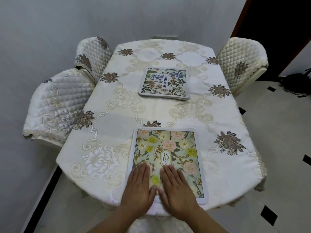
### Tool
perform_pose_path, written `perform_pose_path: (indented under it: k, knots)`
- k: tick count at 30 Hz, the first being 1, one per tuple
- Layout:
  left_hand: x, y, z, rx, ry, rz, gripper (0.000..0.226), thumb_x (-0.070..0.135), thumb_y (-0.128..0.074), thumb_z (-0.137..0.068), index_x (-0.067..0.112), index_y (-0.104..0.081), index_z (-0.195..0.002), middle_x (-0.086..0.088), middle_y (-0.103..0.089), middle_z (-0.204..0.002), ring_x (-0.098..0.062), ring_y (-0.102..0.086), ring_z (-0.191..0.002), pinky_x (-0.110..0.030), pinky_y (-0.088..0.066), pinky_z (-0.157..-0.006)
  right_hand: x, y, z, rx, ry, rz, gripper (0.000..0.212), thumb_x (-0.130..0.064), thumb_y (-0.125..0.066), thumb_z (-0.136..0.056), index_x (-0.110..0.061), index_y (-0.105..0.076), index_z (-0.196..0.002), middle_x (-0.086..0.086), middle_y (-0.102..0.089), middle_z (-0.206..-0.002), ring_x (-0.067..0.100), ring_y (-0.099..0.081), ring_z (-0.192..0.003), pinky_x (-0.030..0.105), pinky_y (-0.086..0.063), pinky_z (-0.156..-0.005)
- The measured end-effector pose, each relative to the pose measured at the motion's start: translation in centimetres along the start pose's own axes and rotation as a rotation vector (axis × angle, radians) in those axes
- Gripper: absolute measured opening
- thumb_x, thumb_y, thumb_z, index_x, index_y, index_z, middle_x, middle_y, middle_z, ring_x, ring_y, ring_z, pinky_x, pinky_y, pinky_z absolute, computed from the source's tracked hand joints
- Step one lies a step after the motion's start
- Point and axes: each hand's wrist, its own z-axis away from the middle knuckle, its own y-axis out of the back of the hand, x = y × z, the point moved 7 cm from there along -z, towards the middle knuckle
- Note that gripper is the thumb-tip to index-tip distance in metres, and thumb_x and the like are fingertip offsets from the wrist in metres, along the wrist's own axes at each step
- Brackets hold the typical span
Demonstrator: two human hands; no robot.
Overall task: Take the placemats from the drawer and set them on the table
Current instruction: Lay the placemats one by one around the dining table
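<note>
Two floral placemats lie on the cream embroidered tablecloth of the table (104, 125). The near placemat (175, 148), pastel flowers with the word GARDEN, lies flat at the front edge. My left hand (138, 187) and my right hand (176, 189) rest palm-down side by side on its near end, fingers straight and together, holding nothing. The far placemat (165, 83), blue and orange flowers with the word BEAUTIFUL, lies flat at the middle of the table's far half. No drawer is in view.
Quilted covered chairs stand around the table: two on the left (57, 105), (91, 52) and one at the back right (242, 64). A grey wall is behind and to the left. A tiled floor (277, 115) and a dark doorway lie to the right.
</note>
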Motion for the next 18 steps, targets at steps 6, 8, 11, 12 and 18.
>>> perform_pose_path:
  k: [6,8,11,12,18]
  knots:
    - [-2.4,0.0,0.8,-0.024,0.009,0.015,0.073,0.045,-0.036,-0.094,0.002,-0.021,-0.151,-0.014,-0.017,-0.16,-0.024,-0.008,-0.15,-0.041,-0.011,-0.118,5.1,0.9,2.2,0.001,-0.096,-0.009,0.07,-0.05,-0.028,-0.099,-0.011,-0.012,-0.155,0.008,-0.011,-0.164,0.022,-0.002,-0.152,0.042,-0.011,-0.12]
    - [-3.0,0.3,1.3,-0.031,0.005,0.024,0.07,0.045,-0.033,-0.096,0.004,-0.019,-0.151,-0.011,-0.015,-0.161,-0.023,-0.006,-0.15,-0.038,-0.009,-0.119,7.0,1.4,3.5,-0.008,-0.116,-0.021,0.071,-0.049,-0.03,-0.099,-0.012,-0.01,-0.156,0.006,-0.008,-0.164,0.022,-0.001,-0.152,0.041,-0.013,-0.12]
    - [-3.2,0.5,1.5,-0.044,-0.007,0.049,0.068,0.046,-0.029,-0.097,0.006,-0.019,-0.152,-0.009,-0.015,-0.161,-0.023,-0.006,-0.15,-0.035,-0.008,-0.119,9.4,2.0,4.9,-0.027,-0.161,-0.039,0.07,-0.049,-0.029,-0.098,-0.013,-0.012,-0.156,0.005,-0.009,-0.164,0.02,-0.002,-0.152,0.038,-0.015,-0.118]
    - [-3.3,0.4,1.6,-0.047,-0.011,0.061,0.068,0.045,-0.028,-0.097,0.005,-0.02,-0.151,-0.01,-0.015,-0.161,-0.023,-0.007,-0.15,-0.035,-0.008,-0.119,9.8,1.9,5.2,-0.038,-0.173,-0.039,0.07,-0.05,-0.028,-0.098,-0.013,-0.014,-0.156,0.005,-0.012,-0.164,0.021,-0.005,-0.152,0.038,-0.015,-0.118]
    - [-2.3,0.9,-0.2,0.012,-0.064,0.091,0.063,0.043,-0.028,-0.099,0.0,-0.036,-0.144,-0.016,-0.027,-0.155,-0.028,-0.016,-0.147,-0.037,-0.01,-0.119,7.8,1.8,2.5,-0.027,-0.122,-0.013,0.065,-0.043,-0.029,-0.098,-0.005,-0.029,-0.151,0.013,-0.026,-0.159,0.027,-0.016,-0.15,0.045,-0.01,-0.118]
